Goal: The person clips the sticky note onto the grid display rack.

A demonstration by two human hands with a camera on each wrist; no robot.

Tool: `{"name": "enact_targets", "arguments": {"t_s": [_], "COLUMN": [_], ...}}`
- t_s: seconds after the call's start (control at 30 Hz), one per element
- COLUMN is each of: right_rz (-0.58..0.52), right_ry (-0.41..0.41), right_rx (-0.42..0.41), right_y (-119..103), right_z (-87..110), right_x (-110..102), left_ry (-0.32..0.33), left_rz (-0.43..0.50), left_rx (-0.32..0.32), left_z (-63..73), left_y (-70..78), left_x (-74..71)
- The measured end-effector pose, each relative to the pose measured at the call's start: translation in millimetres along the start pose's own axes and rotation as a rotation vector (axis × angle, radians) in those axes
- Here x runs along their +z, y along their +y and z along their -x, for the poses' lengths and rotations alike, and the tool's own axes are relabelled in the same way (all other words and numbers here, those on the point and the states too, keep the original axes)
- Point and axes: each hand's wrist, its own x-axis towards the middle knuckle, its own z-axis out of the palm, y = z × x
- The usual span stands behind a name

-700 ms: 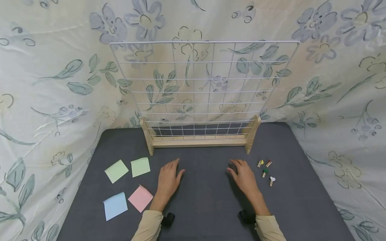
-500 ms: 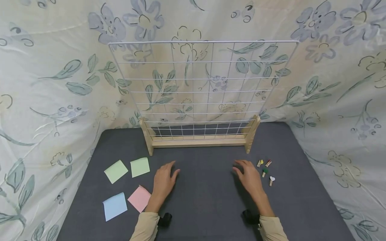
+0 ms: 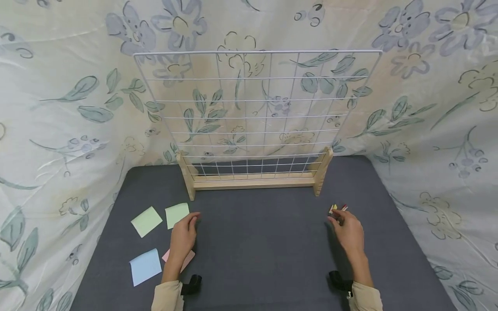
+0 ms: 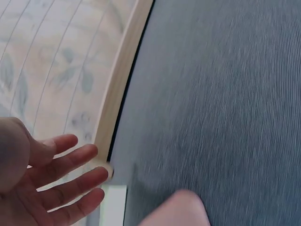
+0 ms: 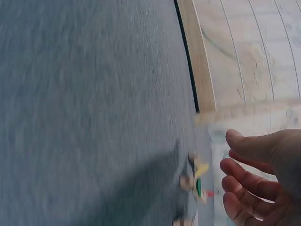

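Observation:
My left hand (image 3: 183, 237) hovers over the sticky notes at the left, its fingers loosely bent and holding nothing. Under its forearm a pink sticky note (image 3: 189, 261) is partly covered. Just beyond the fingers lies a green sticky note (image 3: 176, 214); another green note (image 3: 146, 222) and a blue note (image 3: 145, 267) are farther left. At the right, my right hand (image 3: 350, 233) is over the small wooden clothespins, fingers spread and relaxed around no object. A clothespin with a yellow top (image 5: 201, 168) and one with a green top (image 5: 198, 187) show below it in the right wrist view.
A white wire grid rack (image 3: 256, 116) stands at the back on a wooden base (image 3: 253, 183). The dark grey table (image 3: 260, 246) stretches between the hands. A flowered cloth (image 3: 70, 142) hangs behind and at both sides.
My left hand has moved left, partly covering the pink note. My right hand has moved right, over the clothespins, hiding some of them. The head view has shifted slightly.

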Motion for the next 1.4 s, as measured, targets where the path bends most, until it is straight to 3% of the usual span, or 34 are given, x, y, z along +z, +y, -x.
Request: {"name": "enact_targets", "arguments": {"t_s": [0.27,0.4,0.57,0.73,0.97,1.13,1.27,1.4], "right_rz": [-0.009,-0.016,0.009,0.017,0.011,0.002,-0.013,-0.036], "right_ry": [0.022,-0.006,-0.028,-0.009,-0.032,0.005,-0.022,-0.021], "right_rx": [0.253,0.317,0.330,0.309,0.317,0.371,0.391,0.406], "right_y": [30.8,43.0,49.2,48.3,44.5,42.4,42.5,42.5], "right_z": [13.7,21.9,27.4,24.6,20.2,20.0,16.3,14.0], "right_x": [-19.2,-21.9,-18.9,-14.1,-11.9,-15.5,-18.0,-19.3], "left_ry": [0.032,0.037,-0.034,-0.094,-0.034,0.009,0.011,-0.031], "left_rz": [0.030,-0.011,-0.070,-0.061,-0.094,-0.095,-0.094,-0.075], "left_rx": [-0.080,-0.136,-0.165,-0.155,-0.093,-0.106,-0.117,-0.124], "left_z": [17.8,30.0,38.4,39.3,36.1,35.3,34.3,31.0], "left_y": [-21.7,-33.3,-42.6,-48.1,-55.4,-58.8,-58.5,-57.7], "left_x": [-26.5,-39.4,-47.5,-45.2,-34.0,-29.2,-30.5,-33.8]}}
